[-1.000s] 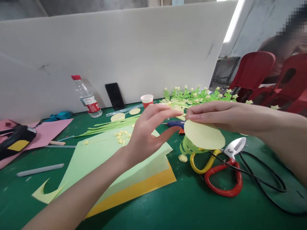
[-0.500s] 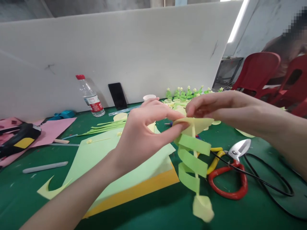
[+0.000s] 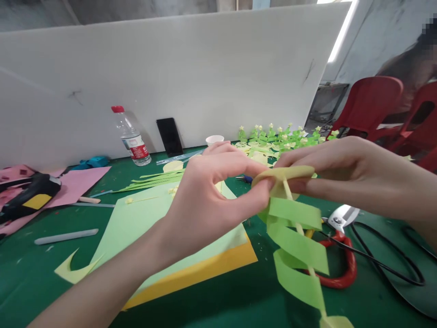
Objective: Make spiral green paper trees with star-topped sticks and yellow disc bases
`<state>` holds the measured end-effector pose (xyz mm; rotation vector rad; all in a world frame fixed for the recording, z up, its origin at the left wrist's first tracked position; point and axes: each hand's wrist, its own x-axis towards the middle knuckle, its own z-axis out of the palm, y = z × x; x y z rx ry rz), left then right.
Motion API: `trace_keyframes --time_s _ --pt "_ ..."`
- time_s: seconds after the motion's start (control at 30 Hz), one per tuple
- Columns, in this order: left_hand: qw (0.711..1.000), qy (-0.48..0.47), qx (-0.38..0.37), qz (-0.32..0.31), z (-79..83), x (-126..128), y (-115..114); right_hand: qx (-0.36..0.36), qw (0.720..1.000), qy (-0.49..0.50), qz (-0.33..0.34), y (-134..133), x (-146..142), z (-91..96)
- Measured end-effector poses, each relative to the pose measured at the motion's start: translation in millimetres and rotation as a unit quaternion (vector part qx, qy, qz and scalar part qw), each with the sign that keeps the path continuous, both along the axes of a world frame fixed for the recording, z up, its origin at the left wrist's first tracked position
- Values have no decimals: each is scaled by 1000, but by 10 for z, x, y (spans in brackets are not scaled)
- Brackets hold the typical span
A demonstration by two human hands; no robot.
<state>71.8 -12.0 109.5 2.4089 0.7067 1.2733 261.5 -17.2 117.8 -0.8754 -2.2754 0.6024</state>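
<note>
Just right of the middle, over the dark green tabletop (image 3: 218,296), two hands hold a pale-yellow round paper disc (image 3: 290,173), with a thin pale-yellow stem (image 3: 287,188) and a bright-green paper spiral (image 3: 297,246) hanging toward the near side.

The left hand (image 3: 208,205) pinches the disc's left edge; the right hand (image 3: 351,177) seems to grip its right side, fingertips partly hidden. The piece should be very light: disc easily creased, coils springy and crushable, stem stiffer but breakable. The disc's rim or the stem's base looks the safest hold.
</note>
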Motion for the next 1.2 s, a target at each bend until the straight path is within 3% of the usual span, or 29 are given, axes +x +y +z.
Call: trace_keyframes --time_s 0.33,0.67,1.2 --pt "1000 23 -7 10 18 10 -11 37 999 -13 -25 -62 -44 24" --pt "999 50 -7 6 26 10 -20 10 1000 3 10 -71 -73 52" --pt "997 73 -8 -14 34 -24 -23 28 999 2 20 -53 -57 32"
